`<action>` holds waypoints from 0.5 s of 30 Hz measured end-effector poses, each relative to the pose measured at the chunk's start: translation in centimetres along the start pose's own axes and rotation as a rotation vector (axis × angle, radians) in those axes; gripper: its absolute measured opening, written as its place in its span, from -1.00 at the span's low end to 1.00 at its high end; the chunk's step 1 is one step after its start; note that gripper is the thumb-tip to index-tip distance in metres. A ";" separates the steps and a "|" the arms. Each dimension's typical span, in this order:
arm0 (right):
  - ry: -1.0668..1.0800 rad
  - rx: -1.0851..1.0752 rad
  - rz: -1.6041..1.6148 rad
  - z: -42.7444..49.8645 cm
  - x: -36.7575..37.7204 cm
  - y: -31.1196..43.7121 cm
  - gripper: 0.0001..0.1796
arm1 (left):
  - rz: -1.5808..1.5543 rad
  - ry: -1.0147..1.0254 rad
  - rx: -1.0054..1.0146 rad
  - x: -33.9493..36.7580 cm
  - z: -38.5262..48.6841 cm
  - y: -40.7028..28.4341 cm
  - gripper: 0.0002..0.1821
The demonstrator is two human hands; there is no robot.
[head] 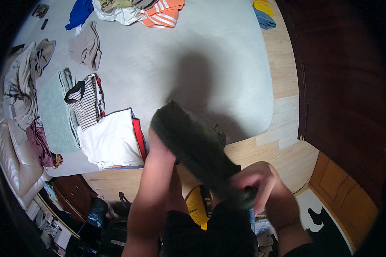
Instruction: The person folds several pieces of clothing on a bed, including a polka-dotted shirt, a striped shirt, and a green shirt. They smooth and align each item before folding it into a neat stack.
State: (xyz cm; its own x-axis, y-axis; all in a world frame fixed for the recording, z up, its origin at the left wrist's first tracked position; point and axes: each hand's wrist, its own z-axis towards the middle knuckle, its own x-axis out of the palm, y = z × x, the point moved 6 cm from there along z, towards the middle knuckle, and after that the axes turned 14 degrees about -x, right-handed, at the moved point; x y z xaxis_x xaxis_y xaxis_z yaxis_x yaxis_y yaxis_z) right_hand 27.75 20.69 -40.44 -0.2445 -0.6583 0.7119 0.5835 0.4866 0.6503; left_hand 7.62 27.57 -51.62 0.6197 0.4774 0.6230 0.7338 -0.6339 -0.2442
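A dark green garment, partly blurred, hangs between my two hands above the near edge of the bed. My left hand holds its upper left end, with the fingers hidden by the cloth. At the lower right end, my right hand grips the fabric with bent fingers. A cord or drawstring shows at the garment's right side. To the left of my left hand lies a stack topped by a folded white garment, with a red edge showing beneath.
A striped garment, a folded pale green towel and beige shorts lie on the grey-sheeted bed. Heaped clothes sit at its far side. A dark brown panel stands at the right.
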 end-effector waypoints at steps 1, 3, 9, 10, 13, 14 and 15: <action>0.283 0.454 -0.004 -0.5 0.5 -0.9 -0.35 | 0.001 0.229 -0.054 2.3 -1.0 -0.6 -0.65; 0.480 0.892 -0.053 -0.4 -0.4 0.3 -0.34 | -0.211 0.621 -0.339 5.9 -3.9 -2.2 -0.65; 0.413 1.295 -1.200 0.1 -3.9 4.1 -0.57 | 1.381 0.705 -0.258 10.7 -9.5 -2.7 -0.64; 0.330 1.002 -1.469 1.6 -3.3 4.5 -0.60 | 1.694 0.842 -0.291 11.0 -10.4 -1.3 -0.59; -0.453 0.503 -1.524 2.0 -4.0 6.7 -0.69 | 2.301 0.684 0.142 12.5 -11.8 0.1 -0.68; -0.780 0.482 -1.344 0.8 -4.8 7.0 -0.72 | 2.412 0.596 0.493 13.6 -12.1 -0.2 -0.71; -0.318 0.552 -1.819 2.0 -4.3 6.9 -0.72 | 2.525 0.515 0.826 14.3 -12.6 -0.5 -0.75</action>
State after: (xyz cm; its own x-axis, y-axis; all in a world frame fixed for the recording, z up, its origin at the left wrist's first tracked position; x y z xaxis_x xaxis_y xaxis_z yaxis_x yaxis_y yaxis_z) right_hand 31.25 28.05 -38.47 -0.3317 -0.4251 -0.8422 -0.7536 -0.4176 0.5076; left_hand 12.58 27.06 -33.27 0.0473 -0.3861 -0.9212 -0.6596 0.6805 -0.3191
